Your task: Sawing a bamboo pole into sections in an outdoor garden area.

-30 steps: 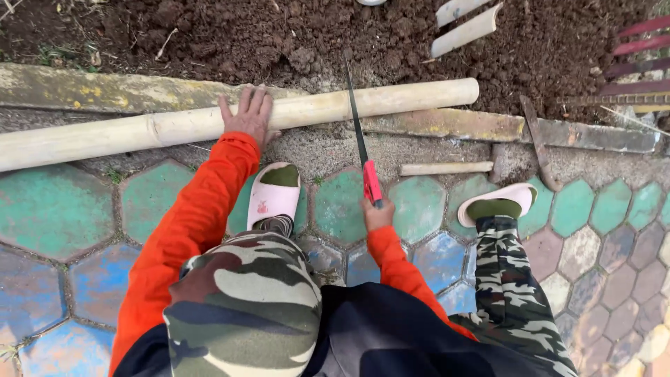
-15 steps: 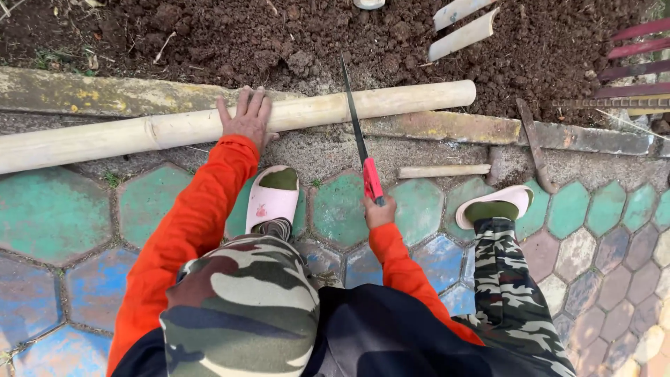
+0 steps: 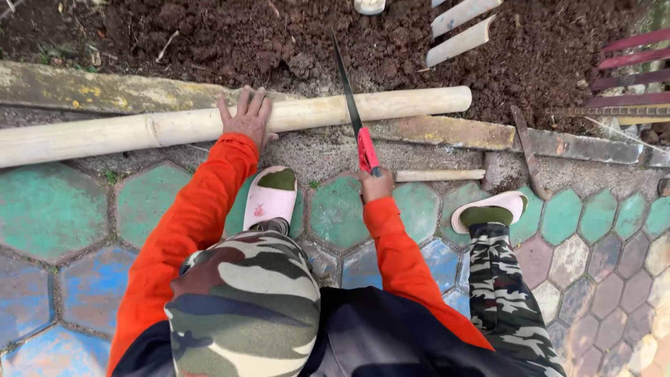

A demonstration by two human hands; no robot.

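Your sleeves (image 3: pixel 202 202) are bright orange; your trousers (image 3: pixel 502 293) carry green-brown camouflage. Your saw (image 3: pixel 354 119) has a dark blade and red handle. The bamboo pole (image 3: pixel 209 126) is pale tan. Your slipper (image 3: pixel 269 199) is pink. Paving tiles (image 3: pixel 49 209) are worn green and blue hexagons; soil (image 3: pixel 244 35) dark brown.

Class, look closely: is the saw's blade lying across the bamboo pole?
Yes: the saw, held by the right hand, crosses the bamboo pole.
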